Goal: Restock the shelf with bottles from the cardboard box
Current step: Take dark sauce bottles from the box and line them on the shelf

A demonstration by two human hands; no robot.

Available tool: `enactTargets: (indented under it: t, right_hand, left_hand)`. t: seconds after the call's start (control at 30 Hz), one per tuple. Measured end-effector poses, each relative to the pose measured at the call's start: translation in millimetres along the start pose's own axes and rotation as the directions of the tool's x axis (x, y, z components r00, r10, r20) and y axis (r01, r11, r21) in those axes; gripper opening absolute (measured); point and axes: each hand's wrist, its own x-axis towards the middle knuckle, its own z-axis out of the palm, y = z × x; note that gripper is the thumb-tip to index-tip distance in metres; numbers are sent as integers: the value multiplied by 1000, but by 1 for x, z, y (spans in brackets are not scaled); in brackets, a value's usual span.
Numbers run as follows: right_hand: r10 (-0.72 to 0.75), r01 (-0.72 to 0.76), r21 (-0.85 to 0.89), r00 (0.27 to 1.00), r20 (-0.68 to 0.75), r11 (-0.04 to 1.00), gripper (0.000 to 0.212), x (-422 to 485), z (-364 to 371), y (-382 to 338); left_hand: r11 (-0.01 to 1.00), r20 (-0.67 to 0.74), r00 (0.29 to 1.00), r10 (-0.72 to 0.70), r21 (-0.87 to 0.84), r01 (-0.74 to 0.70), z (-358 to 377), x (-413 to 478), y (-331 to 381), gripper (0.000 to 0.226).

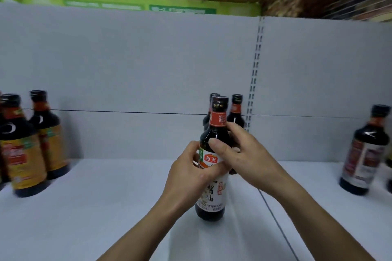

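Two hands meet on one soy sauce bottle [212,194] at the centre of the frame. It stands on the white shelf [106,207], long axis vertical, cap up and label facing the camera. The left hand [188,174] comes from the lower left and curls round the label band. The right hand [248,154] comes from the lower right and wraps the shoulder just under the neck, thumb laid across the dark glass. Both are grasping it, so neither is nearer.

Two matching bottles [236,112] stand just behind it, slightly to the right, close to the back panel. What matters next is that line: the held bottle sits in front of them, so any push probably goes straight away from the camera.

Yellow-labelled bottles [23,154] crowd the left edge, and a dark bottle [360,154] stands at the right edge. No cardboard box is in view.
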Motion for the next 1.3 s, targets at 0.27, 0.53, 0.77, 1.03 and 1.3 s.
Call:
enactTargets:
  t: [0.27, 0.53, 0.77, 1.03, 1.3]
  right_hand:
    - [75, -80, -38, 992, -99, 996, 33, -19, -24, 23]
    - [103, -113, -56, 982, -160, 992, 41, -19, -43, 46]
    - [107, -116, -76, 988, -109, 990, 66, -5, -48, 73]
    - [108, -113, -45, 989, -100, 993, 63, 13, -55, 93]
    - [79, -87, -78, 992, -100, 993, 58, 23, -57, 97]
  left_hand:
    - [999, 64, 998, 25, -46, -22, 46, 5, -7, 38]
    - [998, 50, 998, 32, -52, -29, 77, 19, -10, 33]
    - [999, 24, 999, 25, 30, -26, 83, 44, -11, 42]
    - [966, 21, 994, 111, 234, -113, 89, 44, -18, 48]
    - [820, -232, 917, 324, 553, -150, 52, 47, -20, 26]
